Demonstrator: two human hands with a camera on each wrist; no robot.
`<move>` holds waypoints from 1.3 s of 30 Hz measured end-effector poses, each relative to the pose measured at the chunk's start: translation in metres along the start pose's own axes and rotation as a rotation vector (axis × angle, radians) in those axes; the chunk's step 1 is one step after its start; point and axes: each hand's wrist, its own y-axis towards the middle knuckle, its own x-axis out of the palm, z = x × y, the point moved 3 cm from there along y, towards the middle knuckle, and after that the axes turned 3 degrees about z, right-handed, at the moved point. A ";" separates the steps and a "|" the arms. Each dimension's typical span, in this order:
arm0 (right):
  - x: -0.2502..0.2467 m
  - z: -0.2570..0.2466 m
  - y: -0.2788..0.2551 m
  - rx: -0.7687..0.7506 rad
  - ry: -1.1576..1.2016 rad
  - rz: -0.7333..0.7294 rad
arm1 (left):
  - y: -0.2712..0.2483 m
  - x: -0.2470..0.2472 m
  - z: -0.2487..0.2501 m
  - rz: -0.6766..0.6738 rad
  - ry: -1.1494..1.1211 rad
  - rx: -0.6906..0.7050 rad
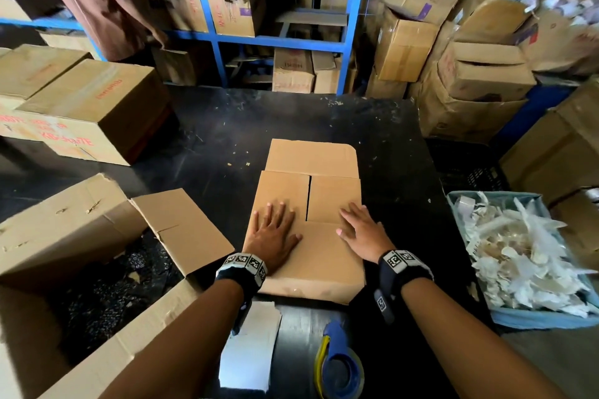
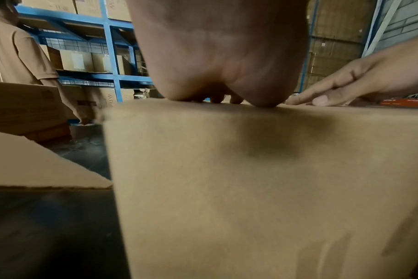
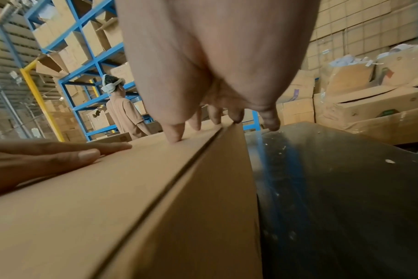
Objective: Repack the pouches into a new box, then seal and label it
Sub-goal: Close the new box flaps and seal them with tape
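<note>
A new brown box (image 1: 311,269) stands in the middle of the black table (image 1: 227,126). Its near flap and two side flaps are folded down; the far flap (image 1: 311,155) lies back, open. My left hand (image 1: 274,230) presses flat on the left flap with fingers spread. My right hand (image 1: 361,232) lies flat at the box's right edge. In the left wrist view my palm (image 2: 217,52) rests on the box top (image 2: 251,188). In the right wrist view the fingers (image 3: 174,132) straddle the box edge (image 3: 108,198). Dark patterned pouches (image 1: 107,295) fill the old open box (image 1: 64,236) at the left.
A blue tape dispenser (image 1: 340,363) and a white sheet (image 1: 251,347) lie near the table's front edge. A blue bin (image 1: 531,321) of white scraps stands at the right. Closed cartons (image 1: 94,107) sit at the back left. Another person (image 3: 124,113) stands by the blue shelving.
</note>
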 end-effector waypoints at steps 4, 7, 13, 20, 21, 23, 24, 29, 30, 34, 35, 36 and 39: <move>-0.019 -0.009 0.050 0.021 -0.065 -0.019 | 0.017 -0.002 0.005 0.002 0.002 -0.026; -0.033 -0.018 0.095 0.000 -0.076 -0.016 | 0.025 0.000 0.005 0.027 -0.003 -0.037; -0.058 -0.025 0.184 0.047 -0.098 -0.048 | 0.030 0.011 0.002 0.067 -0.004 -0.055; -0.080 -0.021 0.231 0.197 -0.067 -0.031 | 0.030 0.008 0.002 0.048 -0.005 -0.071; -0.084 -0.022 0.232 0.195 -0.073 -0.012 | 0.029 0.007 0.002 0.048 0.002 -0.075; -0.097 -0.023 0.226 0.153 -0.102 0.061 | 0.029 0.007 0.004 0.047 0.002 -0.074; -0.106 -0.024 0.221 0.122 -0.106 0.116 | 0.029 0.006 0.004 0.051 0.000 -0.070; -0.145 -0.041 0.161 -0.132 -0.169 0.501 | 0.028 0.009 0.003 0.053 -0.007 -0.054; -0.145 -0.044 0.143 -0.215 -0.164 0.550 | 0.026 0.009 0.003 0.063 -0.006 -0.054; -0.113 -0.040 0.065 -0.401 -0.084 0.510 | 0.007 0.010 0.002 0.086 0.002 -0.038; -0.101 -0.036 0.051 -0.398 -0.089 0.468 | -0.001 0.011 0.001 0.097 0.002 -0.030; -0.088 -0.033 0.038 -0.385 -0.096 0.425 | -0.010 0.011 0.000 0.109 -0.001 -0.019; -0.047 -0.026 0.016 -0.315 -0.165 0.296 | -0.032 0.016 -0.007 0.151 -0.036 0.029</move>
